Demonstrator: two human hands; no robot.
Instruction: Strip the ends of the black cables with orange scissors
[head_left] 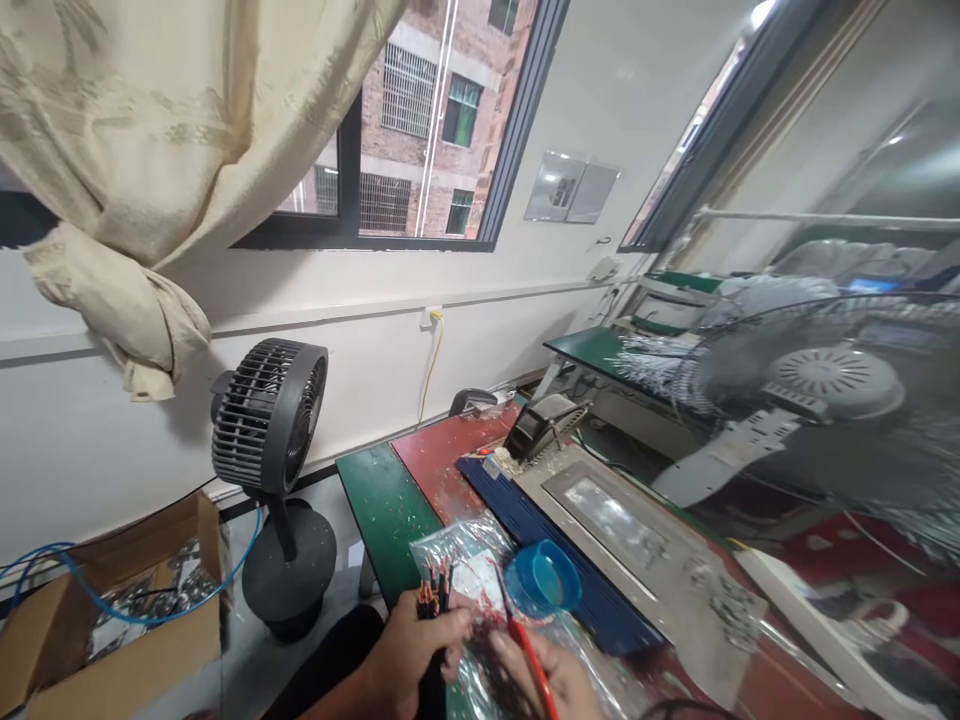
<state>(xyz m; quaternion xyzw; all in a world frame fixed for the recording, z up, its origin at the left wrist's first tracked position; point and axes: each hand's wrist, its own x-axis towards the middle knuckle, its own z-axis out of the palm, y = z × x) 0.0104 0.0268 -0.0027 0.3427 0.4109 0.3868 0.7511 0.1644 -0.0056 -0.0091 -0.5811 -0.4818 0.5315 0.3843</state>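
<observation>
A bundle of thin dark wires with orange and reddish tips [435,594] stands up out of my left hand [416,640], whose fingers are wrapped round it. My right hand [551,670], close beside it on the right, grips a red-handled tool [531,655] with a thin dark tip pointing up and away. Below and between the hands lies a clear plastic bag [469,545] with small red bits scattered on it. Just beyond my right hand sits a round blue plastic container [544,578]. My right fingers are slightly blurred.
A green and red tabletop [386,510] holds a dark blue ridged mat [495,500], a beige panel [607,510] and a black tape dispenser [544,425]. On the left are a black standing fan [270,415] and an open cardboard box [127,670]. A large fan [832,380] stands right.
</observation>
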